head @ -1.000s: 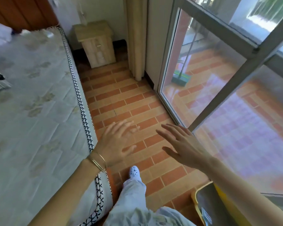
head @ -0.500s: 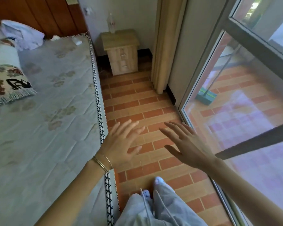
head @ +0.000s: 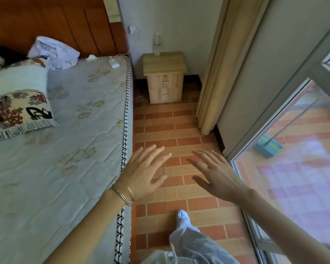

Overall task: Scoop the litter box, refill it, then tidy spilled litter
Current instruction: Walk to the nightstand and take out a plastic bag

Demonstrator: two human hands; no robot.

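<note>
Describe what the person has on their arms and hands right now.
No sleeves or gloves show: the left hand and right hand are bare, as are both forearms down to the frame edge. Thin gold-coloured bangles circle the left wrist; the right wrist carries nothing. No rings show on the fingers.

The bed [head: 55, 178] runs off the left and bottom edges; a patterned cushion [head: 17, 111] is cropped at left. The arms behind the left hand [head: 145, 172] and right hand [head: 217, 176] exit at the bottom, as does a trouser leg [head: 194, 244]. The label on the bottle [head: 156, 44] is too small to read. A small white item [head: 113, 63] on the bed cannot be identified. The broom [head: 268, 147] behind glass looks hazy.
</note>
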